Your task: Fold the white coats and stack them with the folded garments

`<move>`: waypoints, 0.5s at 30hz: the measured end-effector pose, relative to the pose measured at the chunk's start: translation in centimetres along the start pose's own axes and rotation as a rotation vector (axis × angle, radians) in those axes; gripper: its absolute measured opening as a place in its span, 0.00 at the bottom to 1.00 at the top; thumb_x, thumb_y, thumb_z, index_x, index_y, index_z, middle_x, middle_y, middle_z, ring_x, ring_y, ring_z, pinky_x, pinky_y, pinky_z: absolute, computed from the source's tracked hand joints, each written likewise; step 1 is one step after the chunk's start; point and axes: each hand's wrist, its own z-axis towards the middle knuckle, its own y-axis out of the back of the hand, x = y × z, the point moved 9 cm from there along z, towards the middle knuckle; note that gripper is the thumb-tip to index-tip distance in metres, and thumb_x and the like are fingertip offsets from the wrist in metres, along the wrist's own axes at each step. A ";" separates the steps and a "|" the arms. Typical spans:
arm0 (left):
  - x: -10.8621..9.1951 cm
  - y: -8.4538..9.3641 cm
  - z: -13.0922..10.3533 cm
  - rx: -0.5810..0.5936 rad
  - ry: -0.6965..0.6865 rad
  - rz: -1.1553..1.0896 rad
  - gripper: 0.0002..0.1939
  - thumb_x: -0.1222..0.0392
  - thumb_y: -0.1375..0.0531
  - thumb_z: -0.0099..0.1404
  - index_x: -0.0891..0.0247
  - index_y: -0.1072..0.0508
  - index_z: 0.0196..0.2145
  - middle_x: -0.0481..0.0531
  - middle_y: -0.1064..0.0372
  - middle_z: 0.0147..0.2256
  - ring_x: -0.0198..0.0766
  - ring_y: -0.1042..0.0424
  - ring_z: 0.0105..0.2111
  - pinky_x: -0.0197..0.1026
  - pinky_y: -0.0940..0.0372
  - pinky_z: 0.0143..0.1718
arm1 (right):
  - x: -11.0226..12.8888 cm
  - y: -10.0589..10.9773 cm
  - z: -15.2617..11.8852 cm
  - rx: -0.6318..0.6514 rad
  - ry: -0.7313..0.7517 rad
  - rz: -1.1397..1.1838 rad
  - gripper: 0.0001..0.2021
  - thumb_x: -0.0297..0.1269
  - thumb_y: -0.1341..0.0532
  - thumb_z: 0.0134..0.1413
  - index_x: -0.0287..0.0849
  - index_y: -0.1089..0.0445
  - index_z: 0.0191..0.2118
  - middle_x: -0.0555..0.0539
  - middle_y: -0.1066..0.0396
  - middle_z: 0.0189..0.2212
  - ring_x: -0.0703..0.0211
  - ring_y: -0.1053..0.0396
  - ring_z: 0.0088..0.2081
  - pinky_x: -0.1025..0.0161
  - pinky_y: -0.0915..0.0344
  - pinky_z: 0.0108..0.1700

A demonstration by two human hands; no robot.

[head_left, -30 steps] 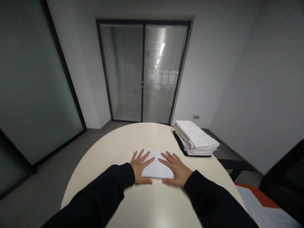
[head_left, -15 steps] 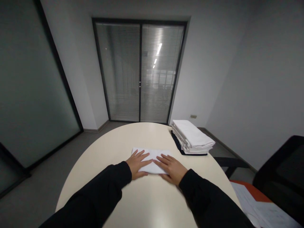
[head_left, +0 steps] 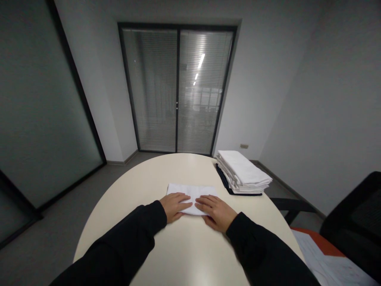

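Observation:
A folded white cloth [head_left: 193,190] lies flat on the round table in front of me. My left hand [head_left: 176,206] rests on its left part, fingers stretched across the top and fairly close together. On the right part lies my right hand [head_left: 216,210], its fingers also extended over the cloth, pointing toward the left hand. A small gap separates the fingertips of the two hands. Both thumbs are at the near edge of the cloth; whether they reach beneath it I cannot tell.
A stack of folded white cloths [head_left: 242,171] sits on a dark folded cloth [head_left: 224,180] at the table's right edge. The cream table [head_left: 133,186] is round. Right of it stands a black chair [head_left: 357,218] with papers [head_left: 330,262] and something orange [head_left: 320,240] on it.
The fingers of both hands have drawn closer together from a wider spread. Both hands have slid slightly back, showing more of the cloth's far edge.

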 end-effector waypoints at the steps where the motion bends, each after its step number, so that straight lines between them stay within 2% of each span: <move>1: 0.0 0.1 0.1 0.006 0.004 0.001 0.26 0.61 0.42 0.61 0.55 0.36 0.57 0.55 0.38 0.56 0.48 0.38 0.55 0.49 0.40 0.55 | -0.1 0.2 0.0 -0.011 -0.011 0.011 0.24 0.36 0.42 0.54 0.44 0.37 0.58 0.41 0.36 0.57 0.49 0.41 0.57 0.49 0.42 0.58; 4: 0.1 0.1 0.4 0.053 0.066 0.054 0.23 0.63 0.43 0.60 0.54 0.33 0.53 0.53 0.32 0.50 0.45 0.33 0.48 0.45 0.33 0.45 | -0.3 0.4 0.0 -0.027 -0.050 0.011 0.22 0.40 0.43 0.57 0.44 0.36 0.57 0.40 0.34 0.54 0.49 0.38 0.55 0.49 0.41 0.56; 8: 0.2 0.1 0.9 0.074 0.134 0.122 0.17 0.64 0.45 0.61 0.55 0.30 0.47 0.51 0.29 0.44 0.42 0.29 0.41 0.41 0.32 0.37 | -0.1 0.6 0.5 -0.033 -0.130 -0.028 0.19 0.42 0.43 0.57 0.43 0.34 0.53 0.41 0.33 0.51 0.49 0.36 0.51 0.48 0.42 0.56; 12: 0.1 0.3 1.1 0.062 0.123 0.115 0.15 0.65 0.46 0.61 0.57 0.30 0.46 0.51 0.30 0.43 0.41 0.28 0.39 0.40 0.32 0.36 | 0.2 0.1 1.1 0.015 -0.160 -0.075 0.16 0.35 0.42 0.56 0.41 0.34 0.50 0.41 0.32 0.51 0.49 0.34 0.49 0.51 0.39 0.53; 15: 0.1 0.7 0.8 0.059 0.093 0.076 0.18 0.65 0.45 0.59 0.56 0.30 0.47 0.52 0.31 0.44 0.42 0.30 0.42 0.41 0.33 0.39 | 0.1 -0.6 1.3 0.073 -0.160 -0.087 0.17 0.30 0.43 0.53 0.40 0.34 0.50 0.40 0.32 0.51 0.50 0.33 0.50 0.54 0.35 0.50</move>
